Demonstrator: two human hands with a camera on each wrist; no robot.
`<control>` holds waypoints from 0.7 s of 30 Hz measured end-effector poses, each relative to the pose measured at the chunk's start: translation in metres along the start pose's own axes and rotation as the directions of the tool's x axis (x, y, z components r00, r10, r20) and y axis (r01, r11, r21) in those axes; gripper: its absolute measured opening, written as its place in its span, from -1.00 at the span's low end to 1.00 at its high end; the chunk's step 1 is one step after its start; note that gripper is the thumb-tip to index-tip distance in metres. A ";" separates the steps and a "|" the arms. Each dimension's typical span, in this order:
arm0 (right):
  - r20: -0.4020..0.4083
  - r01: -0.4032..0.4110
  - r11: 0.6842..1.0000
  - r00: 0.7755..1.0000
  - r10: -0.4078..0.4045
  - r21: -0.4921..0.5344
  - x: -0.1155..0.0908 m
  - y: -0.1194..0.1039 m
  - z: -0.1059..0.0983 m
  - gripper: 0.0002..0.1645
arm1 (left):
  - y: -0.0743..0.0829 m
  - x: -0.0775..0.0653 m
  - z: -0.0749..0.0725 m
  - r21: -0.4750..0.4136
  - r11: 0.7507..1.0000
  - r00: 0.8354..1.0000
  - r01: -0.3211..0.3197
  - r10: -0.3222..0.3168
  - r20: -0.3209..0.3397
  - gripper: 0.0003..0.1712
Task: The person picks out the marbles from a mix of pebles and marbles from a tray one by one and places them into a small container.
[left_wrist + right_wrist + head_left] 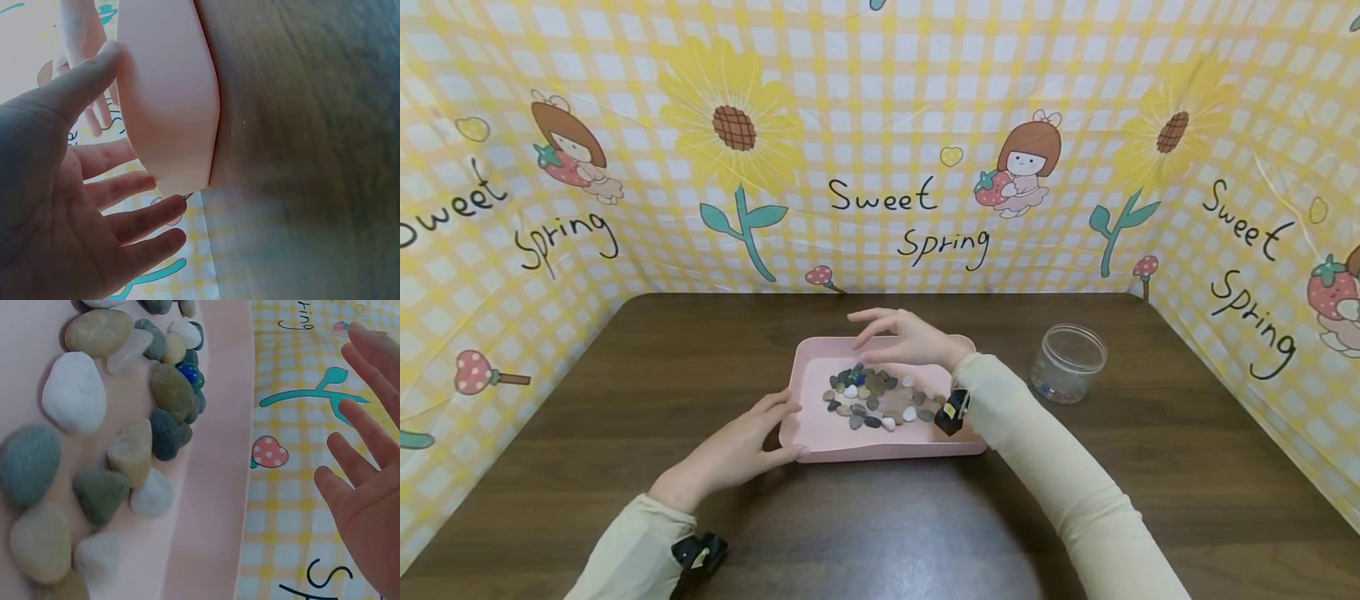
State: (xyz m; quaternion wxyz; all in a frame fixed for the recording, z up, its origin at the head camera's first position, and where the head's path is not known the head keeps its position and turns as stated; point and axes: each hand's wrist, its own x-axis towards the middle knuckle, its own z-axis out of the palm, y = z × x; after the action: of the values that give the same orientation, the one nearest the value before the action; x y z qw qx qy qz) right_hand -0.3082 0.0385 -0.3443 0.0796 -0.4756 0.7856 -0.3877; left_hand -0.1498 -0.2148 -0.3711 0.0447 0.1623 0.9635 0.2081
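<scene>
A shallow pink tray point(887, 452) holds a spread of smooth stones point(874, 403) in grey, tan and white. Among them, a shiny blue and green glass marble point(189, 372) shows in the right wrist view. My left hand point(737, 442) rests at the tray's near left corner, thumb at the front rim and fingertips at the left side, fingers loosely extended. Over the tray's far side hovers my right hand point(906, 337), above the stones with nothing in it. Its fingers are spread and loosely straight in the right wrist view.
To the right of the tray stands a clear open jar point(1067, 367) with a few small dark and bluish pieces at its bottom. A dark wooden table point(880, 533) carries everything. Yellow checked cloth point(880, 108) rises behind and along both sides.
</scene>
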 end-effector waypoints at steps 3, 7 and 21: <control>0.007 0.003 1.000 1.000 -0.003 -0.003 0.004 0.003 0.004 -0.75 | 0.000 0.000 0.000 0.002 1.000 1.000 -0.003 0.003 -0.004 -0.19; 0.033 -0.024 1.000 0.999 0.024 0.005 0.010 0.006 0.009 -0.75 | 0.001 -0.001 -0.001 0.004 1.000 1.000 -0.001 0.001 0.001 -0.16; 0.092 -0.072 0.995 0.993 0.078 -0.063 0.021 0.014 0.025 -0.70 | 0.003 0.000 -0.001 0.014 1.000 1.000 0.004 -0.004 0.013 -0.15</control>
State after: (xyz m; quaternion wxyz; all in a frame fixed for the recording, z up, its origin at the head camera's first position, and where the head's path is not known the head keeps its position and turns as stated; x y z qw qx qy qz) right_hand -0.3166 0.0112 -0.3661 0.1168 -0.4655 0.8096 -0.3380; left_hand -0.1489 -0.2126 -0.3694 0.0502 0.1618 0.9650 0.2003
